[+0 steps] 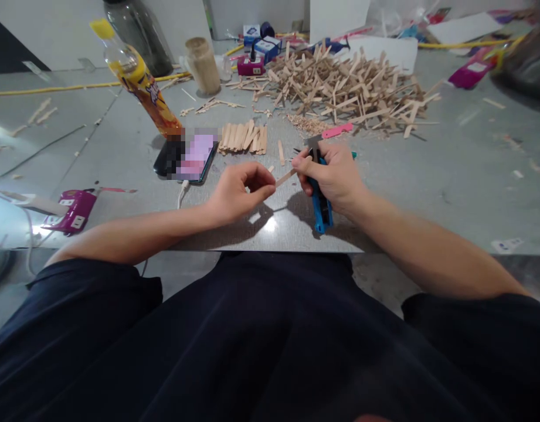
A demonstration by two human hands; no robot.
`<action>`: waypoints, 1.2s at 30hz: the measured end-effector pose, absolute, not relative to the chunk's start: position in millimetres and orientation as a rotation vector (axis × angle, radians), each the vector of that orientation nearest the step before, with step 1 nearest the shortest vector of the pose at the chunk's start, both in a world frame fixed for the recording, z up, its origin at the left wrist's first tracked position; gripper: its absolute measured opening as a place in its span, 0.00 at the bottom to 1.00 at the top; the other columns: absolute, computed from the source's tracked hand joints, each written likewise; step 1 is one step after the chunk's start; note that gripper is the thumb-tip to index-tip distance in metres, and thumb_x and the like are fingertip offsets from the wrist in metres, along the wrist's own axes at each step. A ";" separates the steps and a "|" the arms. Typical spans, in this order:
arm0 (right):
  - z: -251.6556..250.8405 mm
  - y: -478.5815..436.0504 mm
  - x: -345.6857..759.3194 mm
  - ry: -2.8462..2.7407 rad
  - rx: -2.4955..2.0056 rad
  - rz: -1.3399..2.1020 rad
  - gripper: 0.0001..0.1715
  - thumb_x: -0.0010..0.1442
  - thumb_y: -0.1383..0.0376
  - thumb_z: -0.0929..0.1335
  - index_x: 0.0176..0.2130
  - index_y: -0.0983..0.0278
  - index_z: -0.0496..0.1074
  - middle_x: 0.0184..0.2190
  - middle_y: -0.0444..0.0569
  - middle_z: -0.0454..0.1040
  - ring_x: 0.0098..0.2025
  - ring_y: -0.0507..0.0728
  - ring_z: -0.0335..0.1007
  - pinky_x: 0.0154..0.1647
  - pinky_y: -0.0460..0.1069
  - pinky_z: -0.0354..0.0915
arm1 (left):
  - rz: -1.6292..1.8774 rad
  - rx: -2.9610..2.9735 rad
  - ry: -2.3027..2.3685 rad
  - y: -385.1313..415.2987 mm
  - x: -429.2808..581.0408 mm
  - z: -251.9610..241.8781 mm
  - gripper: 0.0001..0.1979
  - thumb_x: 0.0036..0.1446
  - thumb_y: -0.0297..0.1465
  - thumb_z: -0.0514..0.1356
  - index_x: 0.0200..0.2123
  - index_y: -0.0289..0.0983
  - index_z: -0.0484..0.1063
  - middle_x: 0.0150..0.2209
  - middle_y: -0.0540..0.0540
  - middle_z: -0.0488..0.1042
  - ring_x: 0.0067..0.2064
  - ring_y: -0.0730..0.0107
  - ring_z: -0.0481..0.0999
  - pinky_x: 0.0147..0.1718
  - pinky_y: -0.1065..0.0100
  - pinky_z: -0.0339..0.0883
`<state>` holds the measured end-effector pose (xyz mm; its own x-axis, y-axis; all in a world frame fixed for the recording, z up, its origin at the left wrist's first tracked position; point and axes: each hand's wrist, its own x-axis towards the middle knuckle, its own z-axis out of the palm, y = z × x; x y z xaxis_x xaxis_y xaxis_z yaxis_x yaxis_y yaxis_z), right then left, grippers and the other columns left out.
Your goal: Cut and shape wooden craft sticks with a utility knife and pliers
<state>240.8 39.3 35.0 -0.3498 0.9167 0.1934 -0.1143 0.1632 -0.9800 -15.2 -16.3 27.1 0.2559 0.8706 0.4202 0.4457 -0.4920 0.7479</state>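
My left hand (241, 190) is closed, with thumb and fingertips pinching one end of a thin wooden craft stick (286, 177). The stick's other end meets the fingertips of my right hand (335, 179). That hand is wrapped round a blue-and-black hand tool (321, 214), its handles pointing toward me; the grip hides much of it, so its exact kind is unclear. Just beyond lies a pink-handled blade tool (338, 130). A loose craft stick (281, 153) lies between my hands and a neat row of craft sticks (243, 138).
A large heap of craft sticks (349, 85) covers the back right. At the left stand a drink bottle (142, 88) and a jar (202, 67), with a phone (197, 155) on a cable nearby. A purple power adapter (71, 211) sits near the front left edge.
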 end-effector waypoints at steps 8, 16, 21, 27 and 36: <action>38.8 58.5 251.6 -1.425 -0.881 1.093 0.30 0.57 0.41 0.92 0.37 0.52 0.81 0.22 0.40 0.73 0.20 0.56 0.69 0.19 0.54 0.67 | 0.186 2.523 1.867 1.6 -23.6 34.4 0.12 0.79 0.40 0.70 0.51 0.37 0.86 0.58 0.32 0.88 0.53 0.43 0.90 0.47 0.52 0.75; 43.4 44.1 254.3 -1.793 -0.804 0.746 0.24 0.70 0.41 0.86 0.35 0.53 0.84 0.20 0.41 0.71 0.20 0.57 0.69 0.21 0.55 0.66 | 0.382 2.287 1.721 13.0 -25.2 23.6 0.05 0.74 0.26 0.66 0.44 0.42 0.80 0.48 0.39 0.87 0.53 0.50 0.86 0.57 0.52 0.78; 41.8 34.3 254.1 -1.913 -0.692 0.538 0.20 0.73 0.44 0.83 0.38 0.54 0.88 0.26 0.45 0.80 0.25 0.58 0.73 0.27 0.57 0.70 | 0.717 1.896 1.555 11.4 -21.4 27.8 0.11 0.71 0.22 0.65 0.38 0.43 0.73 0.31 0.51 0.80 0.34 0.64 0.81 0.41 0.61 0.74; 34.9 26.7 252.0 -1.975 -0.470 0.293 0.12 0.78 0.53 0.80 0.41 0.54 0.87 0.31 0.47 0.85 0.31 0.60 0.80 0.35 0.58 0.74 | 1.100 1.796 1.374 -2.0 -14.0 26.9 0.11 0.71 0.22 0.66 0.39 0.43 0.70 0.30 0.54 0.78 0.32 0.70 0.82 0.38 0.67 0.79; 23.2 22.0 255.3 -2.180 -0.364 0.197 0.06 0.77 0.56 0.77 0.44 0.48 0.88 0.38 0.48 0.91 0.36 0.64 0.87 0.37 0.59 0.79 | 1.295 1.936 1.302 -13.2 -10.7 19.6 0.05 0.71 0.28 0.66 0.42 0.44 0.76 0.34 0.50 0.84 0.35 0.65 0.86 0.41 0.59 0.83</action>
